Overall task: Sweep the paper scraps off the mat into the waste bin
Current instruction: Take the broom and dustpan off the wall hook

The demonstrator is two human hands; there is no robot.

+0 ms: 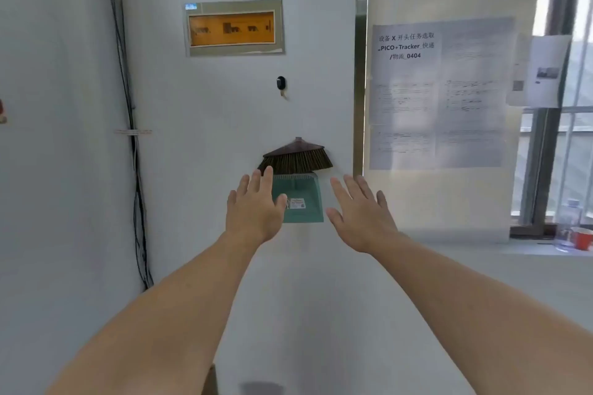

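Observation:
A small broom (pixel 296 158) with a brown head and dark bristles hangs against the white wall. Directly below it hangs a teal dustpan (pixel 301 199) with a label on it. My left hand (pixel 255 208) is stretched out flat with fingers apart, overlapping the dustpan's left edge and holding nothing. My right hand (pixel 361 210) is also open with spread fingers, just right of the dustpan, and holds nothing. No mat, paper scraps or waste bin are in view.
An electrical panel (pixel 233 27) with an orange window sits high on the wall above a black hook (pixel 281 83). Cables (pixel 133 144) run down the left corner. Printed sheets (pixel 439 93) cover a window at right; a red cup (pixel 582 237) stands on the sill.

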